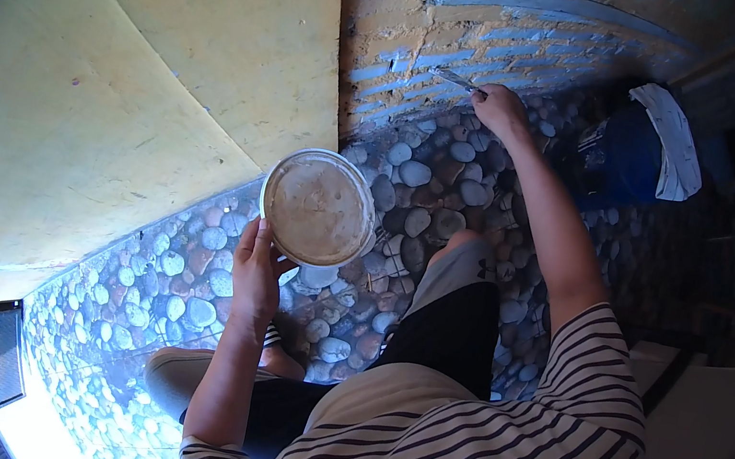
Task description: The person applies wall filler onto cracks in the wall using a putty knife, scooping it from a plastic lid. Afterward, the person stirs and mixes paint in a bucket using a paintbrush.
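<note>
My left hand grips the lower left rim of a round, shallow lid with a pale rim and a tan, stained inner face. Out to the upper right, my right hand is closed on the handle of a thin brush-like tool. The tool's far end is at or close to the brick wall, which has patchy blue and orange-tan paint. Whether the tip touches the wall I cannot tell.
Smooth yellow panels stand at the left. Rounded stones cover the floor. A dark blue bucket with a white cloth-like piece over its edge sits at the right, beside the wall. A pale blue frame is on the upper wall.
</note>
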Demonstrator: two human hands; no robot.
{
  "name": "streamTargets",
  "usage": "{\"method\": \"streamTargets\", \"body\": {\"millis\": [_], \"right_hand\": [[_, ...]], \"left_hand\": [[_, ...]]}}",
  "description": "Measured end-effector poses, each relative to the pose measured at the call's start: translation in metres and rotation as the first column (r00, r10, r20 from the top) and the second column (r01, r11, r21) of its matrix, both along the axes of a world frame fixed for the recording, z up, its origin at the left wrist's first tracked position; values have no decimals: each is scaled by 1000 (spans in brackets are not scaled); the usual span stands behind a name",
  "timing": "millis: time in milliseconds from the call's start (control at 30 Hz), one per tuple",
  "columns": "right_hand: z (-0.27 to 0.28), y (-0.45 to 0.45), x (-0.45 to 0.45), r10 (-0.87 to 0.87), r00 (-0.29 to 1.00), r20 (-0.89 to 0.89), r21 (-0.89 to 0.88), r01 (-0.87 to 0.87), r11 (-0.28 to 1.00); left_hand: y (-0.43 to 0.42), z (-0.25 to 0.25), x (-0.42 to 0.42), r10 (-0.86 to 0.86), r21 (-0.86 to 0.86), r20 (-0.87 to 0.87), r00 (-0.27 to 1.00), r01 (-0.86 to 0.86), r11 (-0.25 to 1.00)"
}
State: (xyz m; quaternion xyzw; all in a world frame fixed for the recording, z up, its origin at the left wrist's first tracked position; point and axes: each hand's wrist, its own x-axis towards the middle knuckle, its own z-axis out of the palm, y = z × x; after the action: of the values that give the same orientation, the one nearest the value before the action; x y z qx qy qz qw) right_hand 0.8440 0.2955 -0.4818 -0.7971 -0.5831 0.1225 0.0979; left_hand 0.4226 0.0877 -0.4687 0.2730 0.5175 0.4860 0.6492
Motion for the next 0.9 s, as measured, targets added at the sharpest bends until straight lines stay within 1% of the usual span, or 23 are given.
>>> {"method": "streamTargets", "body": {"millis": [133,267,333,400,467,500,567,733,833,900], "right_hand": [[16,22,-3,11,996,89,-88,-4,996],[45,39,-19,34,992,122,-135,-18,991],[58,48,-28,35,983,179,-158,-7,987],[61,61,-37,36,980,193,-148,-7,989],[69,69,-49,-6,985,171,-64,17,998],[72,71,-55,-5,985,170,-61,16,998],[76,73,-63,19,976,218,-38,-11,999],[87,71,-61,37,978,207,-47,-28,998],[92,60,-52,38,978,206,-67,-24,997],[94,54,-45,43,975,216,-72,-28,997]], "left_hand": [[0,5,2,21,-23,0,1000,-21,1000],[-1,2,0,-4,-17,-4,1000,4,1000],[-2,2,0,-15,-15,-9,1000,15,1000],[-2,3,1,-6,-11,-29,1000,6,1000],[-3,0,0,-7,-9,-30,1000,7,1000],[-3,-1,0,-8,-10,-30,1000,8,1000],[-4,2,0,-9,-5,-35,999,9,1000],[-3,7,1,0,-8,-50,999,0,1000],[-2,4,-1,-37,-14,-52,998,37,999],[-2,3,0,-16,-30,-52,999,14,999]]}}
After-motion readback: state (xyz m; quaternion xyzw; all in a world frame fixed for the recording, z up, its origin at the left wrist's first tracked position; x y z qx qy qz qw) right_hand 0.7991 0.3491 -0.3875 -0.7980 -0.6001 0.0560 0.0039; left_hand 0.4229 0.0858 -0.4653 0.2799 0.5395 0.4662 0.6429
